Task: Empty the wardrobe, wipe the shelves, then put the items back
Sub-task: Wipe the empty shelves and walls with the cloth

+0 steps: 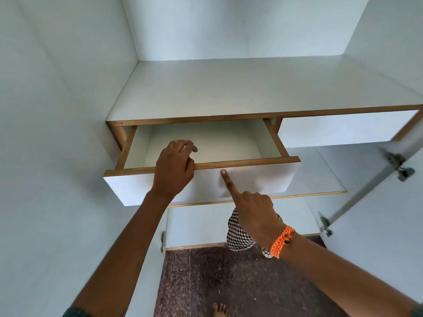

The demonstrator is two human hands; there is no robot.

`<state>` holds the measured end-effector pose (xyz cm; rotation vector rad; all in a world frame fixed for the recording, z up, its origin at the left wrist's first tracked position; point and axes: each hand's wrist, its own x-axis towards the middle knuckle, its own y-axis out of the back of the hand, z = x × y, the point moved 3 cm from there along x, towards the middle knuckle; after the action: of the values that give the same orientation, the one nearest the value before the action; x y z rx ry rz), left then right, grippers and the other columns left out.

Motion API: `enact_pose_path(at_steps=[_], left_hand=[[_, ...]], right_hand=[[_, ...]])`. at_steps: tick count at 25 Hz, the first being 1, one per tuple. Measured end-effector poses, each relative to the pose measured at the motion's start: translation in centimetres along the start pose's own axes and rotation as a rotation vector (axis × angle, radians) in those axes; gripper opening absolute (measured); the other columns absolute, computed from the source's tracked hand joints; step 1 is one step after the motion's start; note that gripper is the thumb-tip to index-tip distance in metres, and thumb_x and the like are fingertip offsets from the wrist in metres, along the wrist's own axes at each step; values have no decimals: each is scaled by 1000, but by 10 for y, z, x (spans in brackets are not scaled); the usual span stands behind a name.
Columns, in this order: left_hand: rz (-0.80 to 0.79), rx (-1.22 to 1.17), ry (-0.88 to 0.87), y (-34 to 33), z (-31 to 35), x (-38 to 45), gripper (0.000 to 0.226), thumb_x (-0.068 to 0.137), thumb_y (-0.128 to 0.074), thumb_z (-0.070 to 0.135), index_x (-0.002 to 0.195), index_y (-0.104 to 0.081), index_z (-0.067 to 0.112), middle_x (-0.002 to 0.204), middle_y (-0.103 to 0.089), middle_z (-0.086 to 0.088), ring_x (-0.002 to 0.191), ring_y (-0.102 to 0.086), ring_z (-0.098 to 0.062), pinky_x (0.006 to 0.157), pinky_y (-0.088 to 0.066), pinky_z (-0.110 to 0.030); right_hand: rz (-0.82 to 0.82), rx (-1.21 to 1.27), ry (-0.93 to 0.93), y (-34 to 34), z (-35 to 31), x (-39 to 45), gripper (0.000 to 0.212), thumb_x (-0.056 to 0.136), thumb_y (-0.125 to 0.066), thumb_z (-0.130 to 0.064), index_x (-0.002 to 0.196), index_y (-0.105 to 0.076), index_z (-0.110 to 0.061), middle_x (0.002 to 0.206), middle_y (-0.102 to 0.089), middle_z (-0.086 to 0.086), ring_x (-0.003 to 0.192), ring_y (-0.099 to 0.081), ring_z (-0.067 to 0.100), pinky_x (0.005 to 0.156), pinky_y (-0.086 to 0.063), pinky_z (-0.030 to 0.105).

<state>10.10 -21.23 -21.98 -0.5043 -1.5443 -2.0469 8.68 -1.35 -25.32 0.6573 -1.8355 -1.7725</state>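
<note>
- The right hand (254, 211) has its forefinger stretched out straight, tip pressed flat to the white front of the open drawer (251, 177); the other fingers are curled under and bunch a black-and-white checked cloth (238, 234), which hangs down below the palm
- An orange braided band (282, 241) sits on the right wrist
- The left hand (175, 169) lies over the drawer's wooden top edge, fingers loosely bent and reaching into the drawer; whether they grip the edge or only rest on it cannot be told
- The drawer is pulled well out of the wardrobe (57, 110), on the left side, and its white inside shows bare
- Beside it on the right a second drawer (343, 129) is pushed in
- A white shelf (240, 88) runs across directly above both drawers
- A lower shelf (320, 175) shows below the drawers
- Metal hinges (399, 165) are fixed to the door on the right
- Below lies a dark speckled floor (206, 282), with a bare foot (220, 310) at the bottom edge
</note>
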Motion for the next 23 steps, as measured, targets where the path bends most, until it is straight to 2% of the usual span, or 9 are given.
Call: enact_pose_path(at_steps=[3, 6, 9, 14, 18, 23], left_hand=[[30, 11, 20, -5, -3, 20, 28, 78, -46, 7, 96, -67, 9, 105, -66, -5, 101, -58, -25, 81, -48, -34], [37, 14, 18, -13, -8, 35, 26, 79, -47, 7, 95, -67, 8, 104, -66, -7, 101, -59, -27, 83, -48, -37], [52, 17, 33, -20, -13, 47, 26, 79, -48, 6, 95, -68, 6, 104, -67, -10, 103, -61, -28, 85, -49, -37], [51, 6, 55, -31, -32, 57, 31, 78, -41, 9, 96, -67, 9, 105, -65, -6, 103, -58, -25, 86, -48, -36], [70, -30, 36, -40, -44, 67, 30, 77, -44, 5, 96, -67, 9, 107, -63, -5, 105, -57, -24, 84, -47, -35], [63, -52, 27, -57, -46, 87, 30, 78, -45, 5, 97, -67, 11, 108, -64, -4, 102, -57, -22, 85, -46, -33]], right_hand=[[22, 23, 16, -1, 14, 36, 105, 90, -59, -8, 146, 27, -33, 78, -58, 2, 58, -50, 12, 61, -47, 25], [17, 27, 28, -1, 25, 72, 106, 88, -60, -6, 148, 22, -35, 74, -57, 2, 59, -54, 14, 61, -51, 27], [23, -17, 34, 0, 29, 103, 104, 86, -56, -3, 148, 22, -32, 66, -50, 1, 53, -48, 14, 56, -48, 27], [13, -126, 18, 5, 36, 149, 100, 85, -51, 0, 150, 20, -28, 57, -38, -1, 46, -36, 12, 46, -31, 26], [9, -102, 10, 10, 40, 177, 102, 86, -56, -5, 150, 17, -33, 60, -39, -1, 49, -37, 12, 52, -36, 27], [24, -81, 28, 11, 45, 183, 104, 85, -60, -10, 150, 16, -37, 61, -36, -2, 51, -35, 12, 53, -35, 28]])
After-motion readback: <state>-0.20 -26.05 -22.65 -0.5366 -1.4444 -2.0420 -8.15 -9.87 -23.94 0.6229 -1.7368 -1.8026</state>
